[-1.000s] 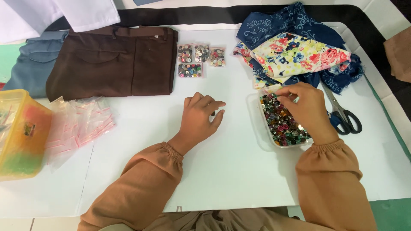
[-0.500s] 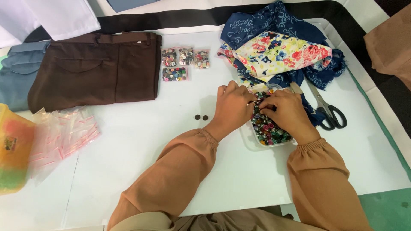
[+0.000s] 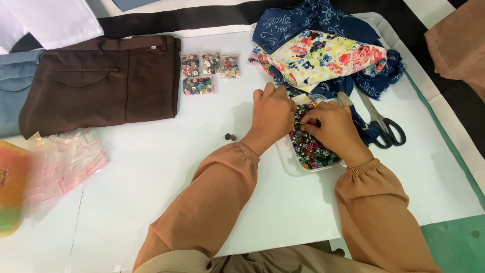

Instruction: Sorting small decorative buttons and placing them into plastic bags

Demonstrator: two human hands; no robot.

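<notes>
A clear plastic tray (image 3: 298, 168) full of many-coloured buttons (image 3: 312, 149) lies on the white table, right of centre. My left hand (image 3: 273, 117) rests at the tray's left edge with its fingers curled over the buttons. My right hand (image 3: 331, 127) lies over the tray, fingertips in the buttons, touching the left fingertips. What the fingers pinch is hidden. Two dark buttons (image 3: 230, 137) lie loose on the table left of my left wrist.
Several small bags of buttons (image 3: 208, 72) lie near folded brown trousers (image 3: 101, 83). Floral and blue cloths (image 3: 323, 55) and black-handled scissors (image 3: 384, 124) lie behind and right of the tray. Empty zip bags (image 3: 65, 162) and a coloured box (image 3: 10, 192) sit at the left.
My left hand moved from the middle of the table to the tray, leaving two dark buttons behind. Both hands now meet over the buttons. The camera has shifted right.
</notes>
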